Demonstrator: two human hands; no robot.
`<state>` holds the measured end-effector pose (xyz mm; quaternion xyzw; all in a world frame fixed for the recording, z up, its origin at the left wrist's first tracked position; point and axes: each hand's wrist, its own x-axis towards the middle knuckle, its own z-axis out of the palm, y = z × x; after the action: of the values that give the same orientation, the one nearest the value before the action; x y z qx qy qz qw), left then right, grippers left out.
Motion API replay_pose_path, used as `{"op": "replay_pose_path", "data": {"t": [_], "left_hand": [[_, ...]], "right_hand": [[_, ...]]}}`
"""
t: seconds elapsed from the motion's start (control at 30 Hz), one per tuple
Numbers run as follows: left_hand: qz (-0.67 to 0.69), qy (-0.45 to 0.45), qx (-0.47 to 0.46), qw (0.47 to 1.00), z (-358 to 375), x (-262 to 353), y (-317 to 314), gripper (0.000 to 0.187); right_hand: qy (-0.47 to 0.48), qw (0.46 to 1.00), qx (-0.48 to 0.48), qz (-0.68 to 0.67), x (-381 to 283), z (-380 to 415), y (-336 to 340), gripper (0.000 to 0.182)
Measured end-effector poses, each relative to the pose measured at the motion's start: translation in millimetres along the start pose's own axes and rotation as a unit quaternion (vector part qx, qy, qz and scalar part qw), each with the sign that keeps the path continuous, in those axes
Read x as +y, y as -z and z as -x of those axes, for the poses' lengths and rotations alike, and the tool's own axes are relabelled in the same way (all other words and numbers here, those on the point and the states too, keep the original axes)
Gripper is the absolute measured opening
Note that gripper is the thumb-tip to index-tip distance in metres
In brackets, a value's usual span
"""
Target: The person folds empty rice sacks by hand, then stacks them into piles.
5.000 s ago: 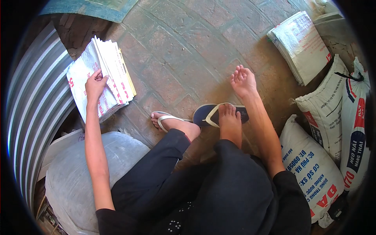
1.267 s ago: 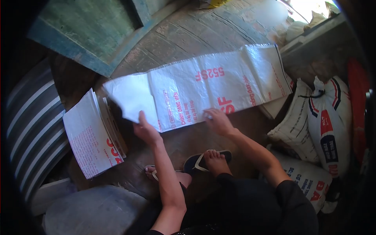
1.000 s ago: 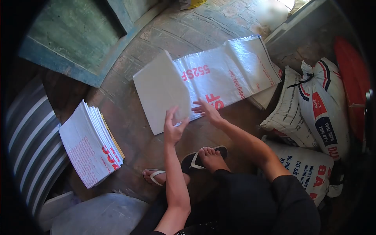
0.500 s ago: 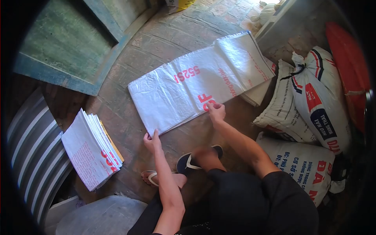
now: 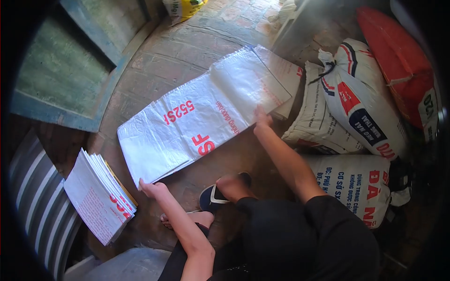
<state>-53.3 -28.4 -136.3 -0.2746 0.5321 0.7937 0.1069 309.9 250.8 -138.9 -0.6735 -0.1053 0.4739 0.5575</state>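
Since half a second before, the hands had been drawn further apart along the near edge of the white woven sack (image 5: 201, 119), and the sack had been spread flatter across the brick floor (image 5: 154, 65).

From the head view, the left hand (image 5: 152, 188) was seen at the sack's near left corner, fingers pressed down on or pinching the corner; whether it was actually gripped could not be told. The right hand (image 5: 262, 117) was laid flat and open on the sack towards its far right end, holding nothing. A stack of folded sacks (image 5: 96, 199) was set on the floor to the left, well apart from the spread one, beside corrugated sheet (image 5: 35, 210). Filled bags (image 5: 347, 98) were piled to the right, just beyond the sack's far end.

For the flattening to be done well, it was judged that both hands should be kept low and pressed outward evenly, so creases would be smoothed and edges kept aligned.
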Motion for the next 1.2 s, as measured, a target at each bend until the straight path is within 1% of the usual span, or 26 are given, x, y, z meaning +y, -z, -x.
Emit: {"op": "replay_pose_path", "data": {"t": [0.03, 0.07, 0.1, 0.13, 0.17, 0.23, 0.27, 0.3, 0.33, 0.4, 0.43, 0.5, 0.53, 0.57, 0.67, 0.7, 0.8, 0.83, 0.9, 0.93, 1.0, 1.07, 1.1, 1.13, 1.17, 1.2], "left_hand": [[-0.018, -0.002, -0.041, 0.999, -7, -8, 6, 0.043], [-0.033, -0.007, -0.078, 0.996, -14, -15, 10, 0.041], [-0.039, 0.005, -0.083, 0.996, -13, -22, 10, 0.039], [-0.014, 0.032, -0.114, 0.993, -24, -33, 17, 0.038], [-0.031, 0.04, -0.099, 0.994, -24, -38, 16, 0.037], [-0.053, 0.055, -0.092, 0.993, 1, -32, 7, 0.038], [-0.022, 0.059, -0.109, 0.992, 4, -38, 8, 0.039], [-0.035, 0.087, -0.089, 0.992, 15, -37, 5, 0.042], [-0.049, 0.117, -0.07, 0.989, 26, -36, 3, 0.046], [-0.101, 0.111, -0.047, 0.988, 41, -43, 2, 0.049], [-0.127, 0.109, -0.036, 0.985, 44, -43, 1, 0.051], [-0.087, 0.095, -0.075, 0.989, 35, -51, 11, 0.051], [-0.068, 0.087, -0.096, 0.989, 30, -56, 15, 0.051], [-0.071, 0.068, -0.086, 0.991, 30, -57, 13, 0.046], [-0.075, 0.034, -0.093, 0.992, 21, -52, 12, 0.047], [-0.096, 0.033, -0.047, 0.994, 35, -42, 1, 0.041], [-0.177, -0.006, -0.037, 0.983, 61, -22, -16, 0.031], [-0.165, -0.056, -0.044, 0.984, 61, -29, -19, 0.03], [-0.152, -0.143, -0.098, 0.973, 73, -35, -26, 0.034], [-0.145, -0.185, -0.125, 0.964, 80, -38, -27, 0.036], [-0.185, -0.218, -0.176, 0.942, 95, -44, -28, 0.035], [-0.143, -0.26, -0.281, 0.913, 113, -49, -32, 0.031], [-0.151, -0.301, -0.323, 0.885, 125, -52, -36, 0.029], [-0.157, -0.34, -0.363, 0.853, 135, -53, -38, 0.027], [-0.209, -0.379, -0.414, 0.801, 145, -47, -38, 0.033], [-0.206, -0.347, -0.44, 0.802, 161, -47, -40, 0.034]], "right_hand": [[0.039, 0.999, 0.021, 0.018, 19, -22, 3, 0.052], [0.101, 0.993, -0.046, -0.039, 2, 12, 2, 0.047], [0.158, 0.984, -0.077, -0.035, -3, 28, 2, 0.043], [0.238, 0.968, -0.072, 0.03, 1, 30, 1, 0.045], [0.311, 0.933, -0.062, 0.172, 8, 27, 4, 0.044], [0.449, 0.861, -0.084, 0.226, 12, 61, -4, 0.043], [0.516, 0.814, -0.091, 0.249, 5, 79, -4, 0.042], [0.521, 0.805, -0.151, 0.241, 0, 96, -5, 0.036], [0.536, 0.781, -0.206, 0.245, 2, 102, -7, 0.033], [0.563, 0.724, -0.309, 0.251, 7, 105, -7, 0.029], [0.525, 0.72, -0.353, 0.284, 7, 109, 1, 0.029], [0.543, 0.657, -0.406, 0.329, 10, 107, 11, 0.032], [0.551, 0.625, -0.429, 0.35, 12, 104, 15, 0.033], [0.55, 0.604, -0.453, 0.358, 12, 104, 19, 0.03], [0.522, 0.53, -0.494, 0.449, 17, 99, 29, 0.027], [0.489, 0.506, -0.502, 0.503, 21, 96, 34, 0.031], [0.503, 0.453, -0.497, 0.543, 32, 93, 39, 0.041], [0.504, 0.45, -0.493, 0.548, 35, 93, 40, 0.042], [0.507, 0.444, -0.485, 0.557, 35, 99, 35, 0.046], [0.498, 0.453, -0.489, 0.555, 35, 102, 34, 0.044], [0.478, 0.469, -0.498, 0.551, 30, 108, 32, 0.042], [0.469, 0.489, -0.499, 0.54, 27, 112, 31, 0.038], [0.465, 0.499, -0.499, 0.534, 30, 108, 33, 0.037], [0.356, 0.611, -0.513, 0.486, 35, 103, 31, 0.038], [0.239, 0.707, -0.513, 0.424, 50, 87, 30, 0.04], [0.116, 0.784, -0.499, 0.351, 49, 85, 25, 0.044]]}}
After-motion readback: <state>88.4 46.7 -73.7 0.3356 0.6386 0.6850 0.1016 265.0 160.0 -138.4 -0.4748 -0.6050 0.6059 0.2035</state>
